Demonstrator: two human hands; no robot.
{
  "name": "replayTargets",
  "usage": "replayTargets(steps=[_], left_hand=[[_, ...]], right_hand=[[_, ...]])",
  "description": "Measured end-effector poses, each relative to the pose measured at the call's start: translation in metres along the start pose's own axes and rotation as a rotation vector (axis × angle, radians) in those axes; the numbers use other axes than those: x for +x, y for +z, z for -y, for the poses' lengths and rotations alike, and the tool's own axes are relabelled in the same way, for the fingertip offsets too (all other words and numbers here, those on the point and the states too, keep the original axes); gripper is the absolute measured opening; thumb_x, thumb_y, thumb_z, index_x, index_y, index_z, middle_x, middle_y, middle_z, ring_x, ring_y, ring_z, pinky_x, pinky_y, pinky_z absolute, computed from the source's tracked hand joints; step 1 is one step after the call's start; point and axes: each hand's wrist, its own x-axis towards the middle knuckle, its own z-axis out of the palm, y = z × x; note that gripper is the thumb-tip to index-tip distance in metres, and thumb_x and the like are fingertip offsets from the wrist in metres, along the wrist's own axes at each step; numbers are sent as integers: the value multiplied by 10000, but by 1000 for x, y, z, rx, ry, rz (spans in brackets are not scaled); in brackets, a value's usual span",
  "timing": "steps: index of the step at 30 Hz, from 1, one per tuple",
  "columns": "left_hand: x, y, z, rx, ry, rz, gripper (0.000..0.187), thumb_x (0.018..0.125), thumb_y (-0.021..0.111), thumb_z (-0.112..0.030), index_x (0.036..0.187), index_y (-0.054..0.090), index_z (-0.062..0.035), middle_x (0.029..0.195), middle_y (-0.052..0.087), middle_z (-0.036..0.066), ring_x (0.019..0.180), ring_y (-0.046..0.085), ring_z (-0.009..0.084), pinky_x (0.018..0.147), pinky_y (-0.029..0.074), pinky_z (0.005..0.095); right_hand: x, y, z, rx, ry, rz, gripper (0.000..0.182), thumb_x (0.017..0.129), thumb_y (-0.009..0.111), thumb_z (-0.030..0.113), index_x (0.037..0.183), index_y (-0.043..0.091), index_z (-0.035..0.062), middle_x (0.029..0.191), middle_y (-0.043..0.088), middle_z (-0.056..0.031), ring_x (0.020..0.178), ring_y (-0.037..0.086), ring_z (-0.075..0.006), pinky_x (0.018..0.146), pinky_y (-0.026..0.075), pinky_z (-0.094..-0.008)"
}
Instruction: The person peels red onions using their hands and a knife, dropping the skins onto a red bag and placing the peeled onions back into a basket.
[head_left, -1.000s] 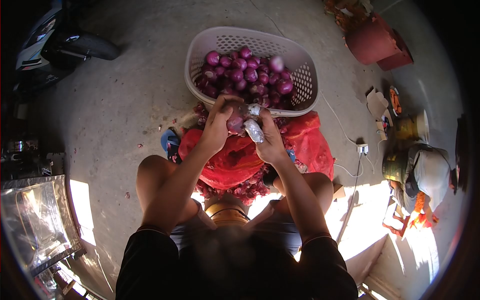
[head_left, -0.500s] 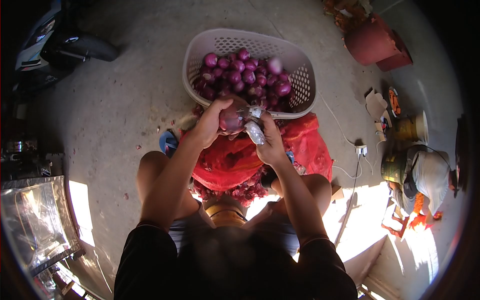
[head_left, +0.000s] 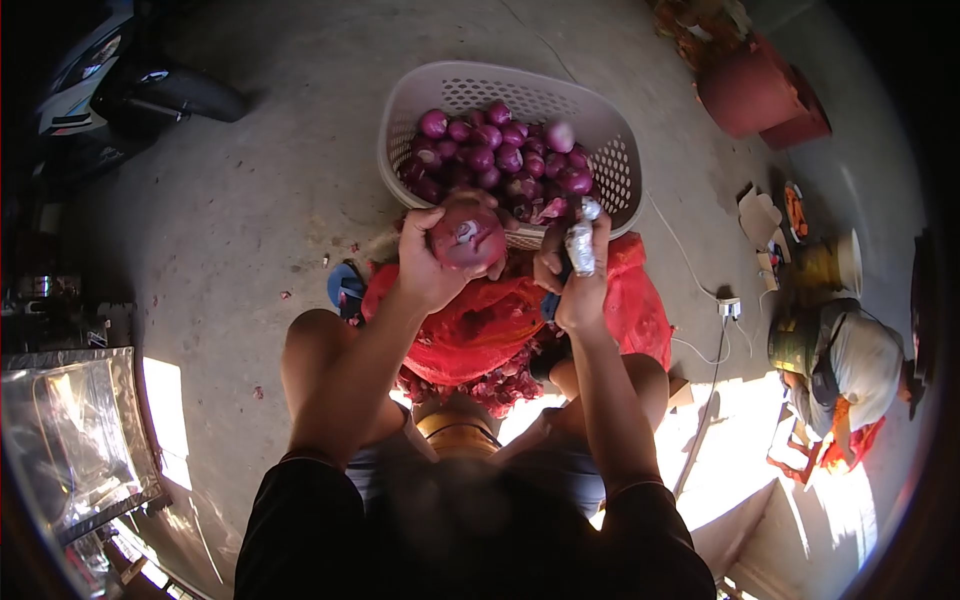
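My left hand (head_left: pixel 425 272) is closed around a large red onion (head_left: pixel 468 240), its cut or root end turned up towards me. Off to the right, my right hand (head_left: pixel 583 295) grips a small tool with a silver-wrapped handle (head_left: pixel 581 250); no blade can be made out. Both hands are above the near rim of a pale plastic basket (head_left: pixel 398 120) holding many purple onions (head_left: pixel 480 158). Beneath them a red mesh sack (head_left: pixel 450 335) lies between my knees, with loose onion skins (head_left: pixel 465 388) along its near side.
A blue slipper (head_left: pixel 346 287) lies left of the sack. On the right are a power strip (head_left: pixel 729 307) with cables, red tubs (head_left: pixel 750 95) and a yellowish bucket (head_left: pixel 848 262). Another person (head_left: pixel 862 365) bends over at far right. A motorbike wheel (head_left: pixel 200 95) stands at upper left.
My hands have moved apart: the silver-handled tool has come away from the onion to the right and turned more upright. The onion has been turned in my left hand.
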Motion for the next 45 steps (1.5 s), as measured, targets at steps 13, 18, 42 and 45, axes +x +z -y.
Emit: replayTargets(steps=[13, 18, 42, 45], left_hand=[[-10, 6, -15, 312, -10, -222, 527, 692, 515, -23, 1210, 419, -63, 1216, 485, 165, 991, 558, 279, 758, 495, 348], [-16, 6, -8, 299, -57, -293, 505, 686, 492, 27, 1182, 436, -53, 1141, 480, 140, 930, 551, 239, 760, 518, 359], [-22, 5, 14, 535, -142, -440, 412, 713, 640, 10, 1108, 525, -4, 1024, 540, 97, 876, 579, 186, 675, 563, 308], [-24, 10, 15, 546, -87, -465, 391, 731, 631, -12, 1108, 530, -6, 1004, 556, 98, 869, 581, 183, 665, 562, 306]], right_hand=[[-18, -32, 53, -606, 614, 487, 408, 880, 576, 171, 1257, 438, 94, 1073, 593, -49, 952, 555, -116, 799, 439, -266], [-22, -21, 57, -1248, 576, 452, 465, 869, 562, 302, 1266, 414, 109, 1017, 628, -140, 909, 611, -267, 792, 456, -355], [-15, -33, 41, -1157, 325, 313, 570, 852, 577, 377, 1296, 405, 64, 1100, 577, -188, 1042, 557, -273, 861, 420, -348], [-16, -26, 40, -1013, 413, 304, 608, 846, 610, 317, 1323, 358, 35, 1184, 540, -166, 1071, 533, -223, 896, 405, -325]])
